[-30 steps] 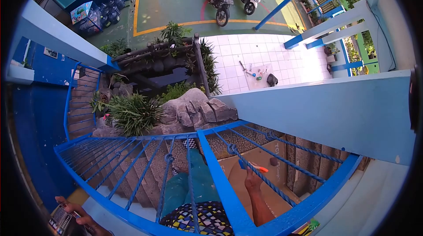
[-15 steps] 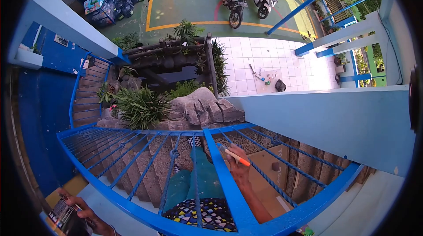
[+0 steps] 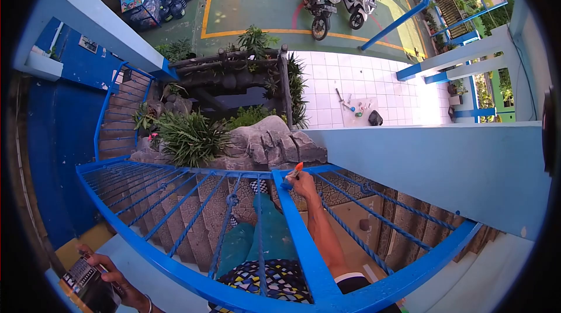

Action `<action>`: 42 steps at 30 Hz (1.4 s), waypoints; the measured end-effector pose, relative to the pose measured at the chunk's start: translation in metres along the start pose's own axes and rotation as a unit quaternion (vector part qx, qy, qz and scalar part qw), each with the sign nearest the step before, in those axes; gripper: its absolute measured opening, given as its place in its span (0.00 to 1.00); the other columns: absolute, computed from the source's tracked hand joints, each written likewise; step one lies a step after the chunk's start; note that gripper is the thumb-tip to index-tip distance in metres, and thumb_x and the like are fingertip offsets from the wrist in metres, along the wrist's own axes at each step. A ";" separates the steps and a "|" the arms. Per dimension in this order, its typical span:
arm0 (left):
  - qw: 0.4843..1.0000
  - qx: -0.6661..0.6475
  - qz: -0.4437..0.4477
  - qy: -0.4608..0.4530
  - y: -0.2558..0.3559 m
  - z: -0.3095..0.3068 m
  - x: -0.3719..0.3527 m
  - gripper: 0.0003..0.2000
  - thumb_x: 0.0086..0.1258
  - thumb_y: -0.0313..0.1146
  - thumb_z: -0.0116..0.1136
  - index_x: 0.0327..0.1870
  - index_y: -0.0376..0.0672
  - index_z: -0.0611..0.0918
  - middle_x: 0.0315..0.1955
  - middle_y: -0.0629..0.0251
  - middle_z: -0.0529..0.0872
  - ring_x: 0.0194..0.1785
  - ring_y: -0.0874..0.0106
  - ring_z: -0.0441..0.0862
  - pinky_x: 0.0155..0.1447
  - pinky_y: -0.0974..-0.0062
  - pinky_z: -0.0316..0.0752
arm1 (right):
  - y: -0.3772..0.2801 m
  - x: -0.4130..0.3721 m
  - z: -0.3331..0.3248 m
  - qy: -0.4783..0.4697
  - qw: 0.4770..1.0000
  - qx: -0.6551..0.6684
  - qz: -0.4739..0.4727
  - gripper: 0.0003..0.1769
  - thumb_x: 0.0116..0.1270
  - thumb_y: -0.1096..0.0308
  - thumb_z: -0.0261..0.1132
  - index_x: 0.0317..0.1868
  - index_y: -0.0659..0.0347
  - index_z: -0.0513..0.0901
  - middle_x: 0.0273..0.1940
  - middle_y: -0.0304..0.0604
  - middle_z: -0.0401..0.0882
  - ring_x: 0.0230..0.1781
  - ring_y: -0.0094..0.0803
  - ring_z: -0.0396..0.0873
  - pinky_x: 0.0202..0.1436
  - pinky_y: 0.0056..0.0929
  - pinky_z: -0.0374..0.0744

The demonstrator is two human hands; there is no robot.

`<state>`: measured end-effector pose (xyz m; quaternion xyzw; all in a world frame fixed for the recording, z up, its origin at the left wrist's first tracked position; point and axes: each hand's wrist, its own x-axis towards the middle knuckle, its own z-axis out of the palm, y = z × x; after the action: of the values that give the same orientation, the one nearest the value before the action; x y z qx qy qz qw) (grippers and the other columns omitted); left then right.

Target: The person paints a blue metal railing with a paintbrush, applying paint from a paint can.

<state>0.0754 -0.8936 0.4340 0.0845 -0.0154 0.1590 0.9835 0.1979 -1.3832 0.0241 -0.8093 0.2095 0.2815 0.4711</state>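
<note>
My right hand (image 3: 303, 185) is closed round a paintbrush (image 3: 296, 173) with an orange handle end pointing up. Its blue bristles rest at the blue railing post (image 3: 298, 225), close to the top corner. At the lower left, my left hand (image 3: 111, 272) grips a can (image 3: 87, 281) with a printed label, held tilted outside the railing. The can's contents are hard to make out. Blue twisted bars (image 3: 190, 222) of the railing run on both sides of the post.
Stone-patterned stairs (image 3: 187, 251) lie beneath the railing. Beyond it are a large rock (image 3: 269, 143), a spiky plant (image 3: 190, 137) and a dark pond (image 3: 234, 99). A pale wall (image 3: 432, 167) stands right. Tools lie on white tiles (image 3: 327, 85); two motorbikes (image 3: 318, 6) are parked behind.
My right hand has moved up along the post with the brush, whose orange end now points upward instead of right. My left hand and the can have shifted slightly right.
</note>
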 end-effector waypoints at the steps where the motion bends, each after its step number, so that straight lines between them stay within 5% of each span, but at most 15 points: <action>1: 1.000 -0.005 0.003 0.004 0.001 -0.001 -0.002 0.39 0.82 0.57 0.50 0.88 0.60 0.50 0.86 0.69 0.53 0.83 0.61 0.55 0.80 0.45 0.61 | 0.000 -0.003 -0.001 -0.004 1.000 0.005 0.001 0.16 0.66 0.59 0.75 0.48 0.61 0.92 0.46 0.54 0.92 0.49 0.50 0.90 0.55 0.45 0.83; 7: 1.000 -0.004 0.008 0.000 -0.010 0.001 0.002 0.39 0.82 0.57 0.49 0.88 0.60 0.49 0.86 0.70 0.52 0.83 0.62 0.56 0.81 0.46 0.60 | -0.044 -0.023 -0.024 -0.015 0.985 -0.169 0.028 0.20 0.70 0.52 0.71 0.47 0.63 0.88 0.42 0.58 0.90 0.46 0.57 0.88 0.52 0.51 0.82; 13: 1.000 -0.001 0.003 0.007 -0.005 -0.004 -0.004 0.39 0.81 0.60 0.47 0.88 0.61 0.49 0.87 0.71 0.52 0.83 0.62 0.56 0.82 0.47 0.60 | -0.067 -0.019 -0.028 0.128 0.987 -0.095 -0.011 0.18 0.72 0.54 0.69 0.48 0.62 0.87 0.44 0.59 0.90 0.49 0.59 0.87 0.52 0.54 0.80; 16: 1.000 -0.008 -0.010 0.018 0.007 -0.008 -0.009 0.40 0.80 0.61 0.48 0.88 0.62 0.49 0.87 0.71 0.52 0.82 0.62 0.57 0.82 0.46 0.60 | -0.025 -0.002 -0.001 0.122 0.992 -0.039 -0.017 0.18 0.72 0.54 0.69 0.48 0.61 0.87 0.44 0.59 0.89 0.51 0.60 0.87 0.53 0.55 0.80; 24: 1.000 -0.006 0.008 0.005 -0.007 -0.001 -0.004 0.40 0.80 0.59 0.52 0.88 0.62 0.51 0.86 0.71 0.54 0.82 0.61 0.58 0.80 0.45 0.60 | -0.046 -0.023 -0.015 0.025 0.976 -0.203 0.069 0.21 0.69 0.56 0.67 0.49 0.69 0.88 0.48 0.68 0.88 0.53 0.67 0.85 0.56 0.59 0.82; 29: 0.999 -0.027 0.002 0.035 -0.006 0.002 -0.007 0.47 0.72 0.46 0.69 0.87 0.63 0.52 0.83 0.71 0.59 0.82 0.64 0.59 0.78 0.44 0.63 | -0.099 -0.028 -0.042 0.012 0.964 -0.249 0.090 0.21 0.69 0.57 0.66 0.48 0.69 0.89 0.48 0.70 0.88 0.53 0.68 0.85 0.57 0.59 0.82; 34: 0.999 -0.020 0.017 0.020 -0.009 0.000 -0.009 0.40 0.79 0.54 0.56 0.88 0.63 0.52 0.86 0.71 0.54 0.82 0.61 0.59 0.80 0.43 0.61 | -0.100 -0.020 -0.036 0.111 0.979 -0.170 0.019 0.20 0.69 0.55 0.67 0.48 0.66 0.87 0.44 0.67 0.88 0.51 0.68 0.85 0.57 0.59 0.81; 42: 1.000 -0.013 0.017 0.012 -0.012 0.004 -0.009 0.39 0.80 0.55 0.54 0.88 0.61 0.52 0.85 0.70 0.55 0.81 0.60 0.59 0.79 0.42 0.63 | -0.050 -0.024 -0.018 0.019 0.981 -0.191 0.035 0.21 0.72 0.57 0.66 0.49 0.70 0.85 0.46 0.69 0.87 0.52 0.70 0.84 0.57 0.61 0.81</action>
<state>0.0709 -0.9084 0.4359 0.0691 -0.0067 0.1766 0.9818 0.2147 -1.3744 0.0789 -0.8816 0.1896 0.3172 0.2936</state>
